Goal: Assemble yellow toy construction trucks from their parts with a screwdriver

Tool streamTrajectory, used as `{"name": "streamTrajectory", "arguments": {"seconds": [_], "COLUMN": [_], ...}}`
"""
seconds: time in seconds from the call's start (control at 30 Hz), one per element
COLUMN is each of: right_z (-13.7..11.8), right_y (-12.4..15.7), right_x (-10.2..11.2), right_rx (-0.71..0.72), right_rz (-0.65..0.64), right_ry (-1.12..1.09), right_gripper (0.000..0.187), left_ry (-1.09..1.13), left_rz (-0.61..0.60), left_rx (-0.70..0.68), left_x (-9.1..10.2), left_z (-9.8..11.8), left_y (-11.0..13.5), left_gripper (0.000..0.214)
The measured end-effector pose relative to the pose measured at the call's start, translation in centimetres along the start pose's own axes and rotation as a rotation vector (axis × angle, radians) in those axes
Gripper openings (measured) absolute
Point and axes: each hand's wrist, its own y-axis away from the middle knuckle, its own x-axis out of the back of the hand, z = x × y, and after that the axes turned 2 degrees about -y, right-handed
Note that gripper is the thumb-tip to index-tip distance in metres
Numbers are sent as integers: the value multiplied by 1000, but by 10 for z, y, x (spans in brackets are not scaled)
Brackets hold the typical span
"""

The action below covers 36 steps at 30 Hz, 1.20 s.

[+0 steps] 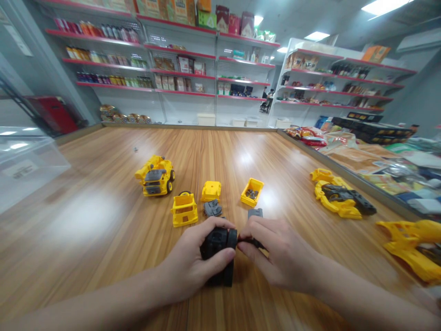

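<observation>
My left hand [210, 253] is wrapped round a black toy vehicle chassis [217, 243], thumb and fingers pressing near its wheel end. My right hand [275, 248] pinches a slim dark screwdriver [253, 241], its tip meeting the chassis side; the fingers hide most of it. Just beyond the right hand lies a grey plastic part [255, 213]. Ahead of both hands are a yellow cab shell [185, 210], a yellow toy part [211, 191], a dark grey piece [212, 208] and a small yellow tray [252, 192] with screws in it.
A yellow toy truck [156, 176] stands at the left of the wooden table [103, 248]. Yellow and black toy pieces [341, 195] lie at right, near another yellow toy part [413, 246]. A clear plastic bin [31, 165] borders the left; packaged goods [358, 154] lie beyond the right edge.
</observation>
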Motion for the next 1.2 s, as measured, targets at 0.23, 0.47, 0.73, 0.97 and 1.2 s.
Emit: {"name": "streamTrajectory", "arguments": {"seconds": [0.23, 0.47, 0.73, 0.97, 1.2], "right_z": [1, -1, -5, -1, -5], "right_y": [4, 3, 0, 0, 0], "right_x": [-1, -4, -6, -2, -3], "right_rx": [32, -32, -91, 22, -150], "right_rz": [-48, -80, -35, 8, -117], "right_ry": [43, 7, -94, -36, -217], "right_gripper": [11, 21, 8, 9, 25], "left_ry": [-24, -63, -135, -146, -154], "left_rz": [-4, 18, 87, 108, 106], "left_rx": [-14, -17, -99, -164, -205], "left_x": [1, 0, -1, -2, -2], "left_z": [3, 1, 3, 0, -1], "left_y": [0, -2, 2, 1, 2], "left_gripper": [27, 28, 35, 39, 40]}}
